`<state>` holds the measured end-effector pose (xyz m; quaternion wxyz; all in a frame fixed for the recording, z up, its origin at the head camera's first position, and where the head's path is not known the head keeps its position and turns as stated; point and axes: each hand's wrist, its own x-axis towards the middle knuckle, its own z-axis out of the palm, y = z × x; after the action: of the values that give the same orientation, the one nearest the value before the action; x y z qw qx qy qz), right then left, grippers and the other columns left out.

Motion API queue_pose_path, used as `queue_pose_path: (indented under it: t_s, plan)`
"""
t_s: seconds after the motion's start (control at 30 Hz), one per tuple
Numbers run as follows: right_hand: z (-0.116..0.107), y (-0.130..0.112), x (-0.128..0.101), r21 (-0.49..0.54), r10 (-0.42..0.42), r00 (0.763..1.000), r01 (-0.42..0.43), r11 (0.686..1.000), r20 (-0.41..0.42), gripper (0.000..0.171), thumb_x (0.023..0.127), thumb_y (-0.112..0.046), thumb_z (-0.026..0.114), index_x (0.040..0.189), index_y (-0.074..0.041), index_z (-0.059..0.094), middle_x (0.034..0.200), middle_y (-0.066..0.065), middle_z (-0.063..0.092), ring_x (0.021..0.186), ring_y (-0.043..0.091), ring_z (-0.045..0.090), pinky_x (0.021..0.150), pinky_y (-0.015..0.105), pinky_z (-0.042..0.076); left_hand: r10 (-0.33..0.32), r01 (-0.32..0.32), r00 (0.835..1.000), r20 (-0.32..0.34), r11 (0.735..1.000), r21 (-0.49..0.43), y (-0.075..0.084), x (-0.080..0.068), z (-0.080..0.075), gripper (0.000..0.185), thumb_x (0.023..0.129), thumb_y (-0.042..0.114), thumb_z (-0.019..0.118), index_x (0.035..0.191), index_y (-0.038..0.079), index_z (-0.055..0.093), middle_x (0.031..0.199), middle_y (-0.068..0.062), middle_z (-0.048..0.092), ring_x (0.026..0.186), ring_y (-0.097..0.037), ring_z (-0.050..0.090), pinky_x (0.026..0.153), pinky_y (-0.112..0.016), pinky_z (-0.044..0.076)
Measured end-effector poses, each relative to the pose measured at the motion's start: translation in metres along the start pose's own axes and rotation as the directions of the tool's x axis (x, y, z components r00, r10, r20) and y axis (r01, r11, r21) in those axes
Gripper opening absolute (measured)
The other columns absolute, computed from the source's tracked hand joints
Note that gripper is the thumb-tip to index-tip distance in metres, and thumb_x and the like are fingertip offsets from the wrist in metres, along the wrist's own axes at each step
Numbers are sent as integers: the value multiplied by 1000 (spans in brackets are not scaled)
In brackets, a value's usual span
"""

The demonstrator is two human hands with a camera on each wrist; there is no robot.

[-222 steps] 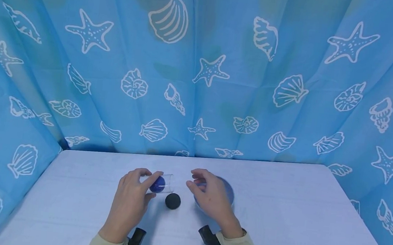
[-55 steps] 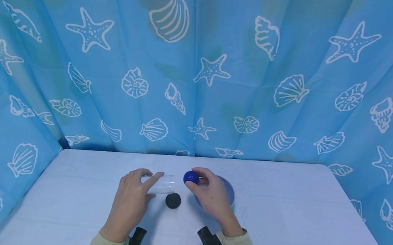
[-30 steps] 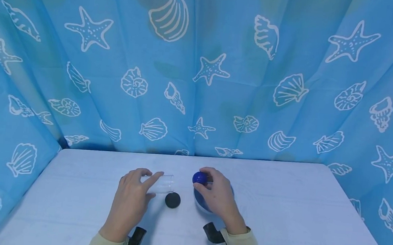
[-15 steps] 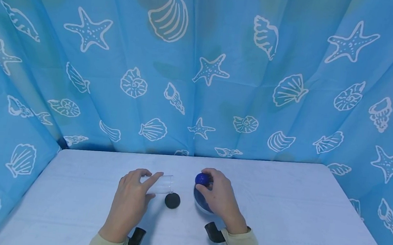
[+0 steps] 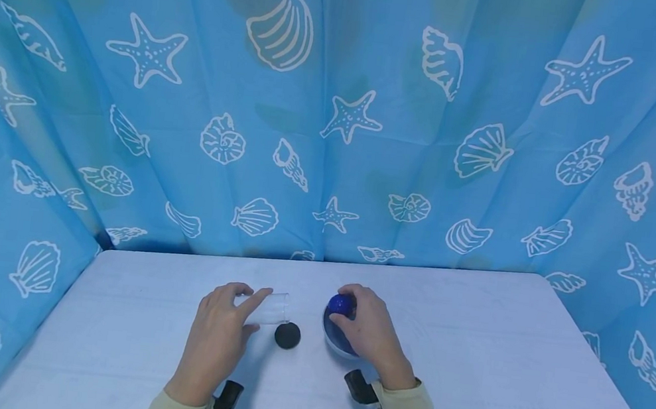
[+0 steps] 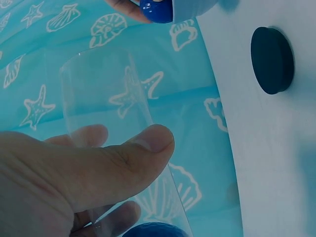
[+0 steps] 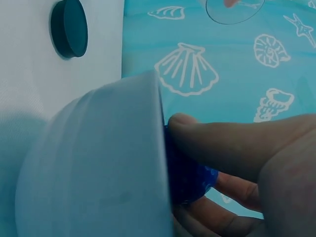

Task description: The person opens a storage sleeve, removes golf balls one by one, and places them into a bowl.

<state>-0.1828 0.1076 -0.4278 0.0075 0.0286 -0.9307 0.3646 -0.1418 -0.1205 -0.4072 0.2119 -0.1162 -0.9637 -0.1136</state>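
My left hand (image 5: 250, 307) grips a clear plastic tube (image 5: 274, 308) lying tilted just above the white table (image 5: 468, 352); the thumb (image 6: 123, 158) presses on the tube's wall (image 6: 106, 113). A black round cap (image 5: 287, 335) lies on the table beside the tube's mouth. My right hand (image 5: 352, 315) pinches a dark blue ball (image 5: 341, 304) at the rim of a pale blue bowl (image 5: 331, 336). In the right wrist view the ball (image 7: 190, 180) sits between thumb and fingers just inside the bowl's wall (image 7: 98, 163). A blue round shape (image 6: 153, 230) shows at the tube's lower end.
A blue curtain (image 5: 338, 112) printed with shells and starfish closes off the back and both sides of the table. The cap (image 6: 271, 60) lies between the two hands. Black wrist camera mounts (image 5: 226, 399) sit near the front edge.
The blue ball, inside the tube at first, is now in my right hand, which has carried it right and down to the bowl's rim. My left hand and the cap have stayed put.
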Motion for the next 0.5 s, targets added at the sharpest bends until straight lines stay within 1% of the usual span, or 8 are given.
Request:
queue_pose_path:
  t_s: [0.1,0.2,0.27,0.33,0.5]
  plan:
    - [0,1,0,-4,0,1000,0,1000,15,36,91,-14,76,124,-7,63,130,15,61,126,34,56,103,51,48,2,-2,1000,-4,1000,-1,0,0,0,67,68,1,92,128,18,70,116,-15,63,108,-34,59,102,-54,46]
    - [1,4,2,-9,-14,1000,15,1000,12,24,92,-9,74,115,-7,68,118,12,65,114,30,62,98,47,52,5,-5,1000,-7,1000,-2,-1,0,1,67,67,1,92,128,18,70,117,-15,63,108,-34,59,102,-54,47]
    - [2,6,4,-14,-18,1000,19,1000,9,18,92,-7,73,110,-7,70,113,10,66,108,27,63,95,44,54,5,-5,1000,-6,1000,-1,-1,0,1,67,67,1,92,128,18,69,117,-15,63,109,-34,59,102,-54,47]
    - [3,8,5,-17,-20,1000,20,1000,3,16,92,-6,73,107,-7,71,110,9,67,104,24,64,92,43,55,4,-4,1000,-4,1000,1,-1,0,0,67,67,1,92,128,18,69,117,-15,63,109,-35,59,102,-54,47]
    - [4,8,5,-7,-14,1000,14,1000,5,17,91,-7,75,107,-8,71,110,9,67,103,24,65,92,43,55,7,-7,1000,-1,1000,2,-1,0,0,67,68,2,92,129,18,69,117,-15,63,109,-35,59,102,-54,46]
